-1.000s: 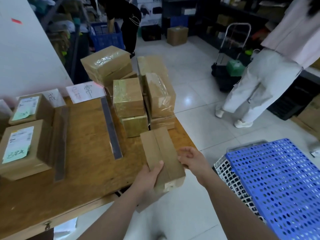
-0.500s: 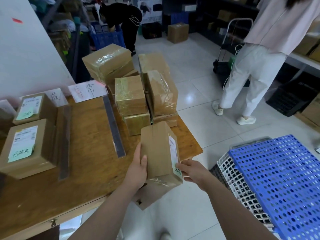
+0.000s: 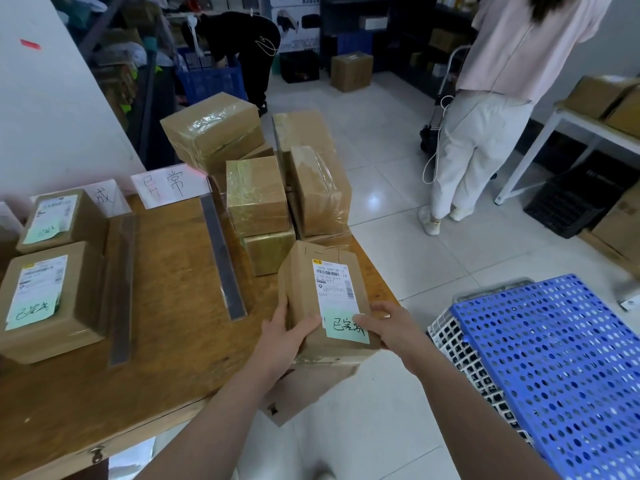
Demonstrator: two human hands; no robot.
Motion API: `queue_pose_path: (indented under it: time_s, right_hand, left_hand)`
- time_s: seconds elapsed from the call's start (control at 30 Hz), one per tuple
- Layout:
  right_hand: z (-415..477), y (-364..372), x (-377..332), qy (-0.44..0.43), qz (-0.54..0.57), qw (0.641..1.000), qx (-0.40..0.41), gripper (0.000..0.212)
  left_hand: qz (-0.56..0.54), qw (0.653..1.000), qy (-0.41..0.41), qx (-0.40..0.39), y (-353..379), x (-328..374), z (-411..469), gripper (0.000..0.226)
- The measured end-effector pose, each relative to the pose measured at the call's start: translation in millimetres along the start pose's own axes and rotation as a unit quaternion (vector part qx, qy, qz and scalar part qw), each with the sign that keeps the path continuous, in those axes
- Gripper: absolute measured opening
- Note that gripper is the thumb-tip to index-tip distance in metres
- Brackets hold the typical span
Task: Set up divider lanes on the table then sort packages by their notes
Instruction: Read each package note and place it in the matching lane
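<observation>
Head view: a brown cardboard package [image 3: 299, 271] carrying a white shipping label [image 3: 334, 282] and a pale green handwritten note [image 3: 346, 330] is held at the five o'clock corner of the worn wooden table [image 3: 173, 323]; the left hand [image 3: 284, 337] grips its left side, thumb across the top face; the right hand [image 3: 391, 327] clasps its right side, thumb touching the note's edge. At eleven o'clock from the package lies a long grey divider strip [image 3: 223, 258]; a second grey strip [image 3: 121, 289] lies farther out at nine o'clock; beyond it sit two brown boxes with green notes [image 3: 52, 306]. A stack of tape-wrapped brown parcels [image 3: 256, 195] stands at twelve o'clock; a white handwritten paper sign [image 3: 169, 185] lies at the table's far edge; a blue perforated plastic crate [image 3: 554, 358] sits at three o'clock, off the table.
</observation>
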State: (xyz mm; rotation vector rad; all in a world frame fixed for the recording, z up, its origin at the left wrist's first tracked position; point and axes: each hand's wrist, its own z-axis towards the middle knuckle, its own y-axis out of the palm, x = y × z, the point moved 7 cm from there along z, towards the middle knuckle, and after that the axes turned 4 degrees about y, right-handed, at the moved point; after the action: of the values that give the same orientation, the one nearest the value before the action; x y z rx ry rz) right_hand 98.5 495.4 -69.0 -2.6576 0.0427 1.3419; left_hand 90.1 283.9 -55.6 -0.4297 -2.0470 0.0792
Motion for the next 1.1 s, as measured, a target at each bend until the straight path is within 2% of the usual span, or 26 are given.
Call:
queue_pose_path:
  time_s: [0.03,0.17,0.5,0.67,0.8,0.93,1.1]
  right_hand:
    - [-2.2,-2.9,-6.2,-0.012,-0.012,1.000,0.005,0.040]
    - [-18.5,-10.0,-38.5,-0.068,-0.048,0.996,0.019,0.041]
    - [-71.5,43.2,-130.1,-0.202,-0.108,0.973,0.007,0.039]
    - [-86.5,104.9,-152.7,-0.232,-0.142,0.962,-0.017,0.042]
    - [-104.0,170.4,-160.8,-0.250,-0.181,0.950,-0.035,0.043]
    - [-128.9,246.6,-158.0,-0.257,-0.192,0.945,-0.068,0.040]
    - [-149.9,329.5,-139.8,-0.252,-0.223,0.939,-0.076,0.047]
  left_hand:
    - [-0.023,1.000,0.004,0.000,-1.4,2.1,0.7,0.105]
    - [-0.112,0.993,0.043,0.009,-8.0,18.6,-5.8,0.076]
    - [-0.193,0.973,0.096,0.082,-74.0,41.9,-43.4,0.060]
    - [-0.216,0.960,0.122,0.131,-133.8,34.6,-69.1,0.075]
    - [-0.237,0.944,0.132,0.188,-195.2,15.1,-103.0,0.056]
    - [-0.252,0.930,0.119,0.241,-261.3,-16.4,-140.3,0.047]
    - [-0.221,0.930,0.097,0.278,-327.2,-62.0,-177.8,0.044]
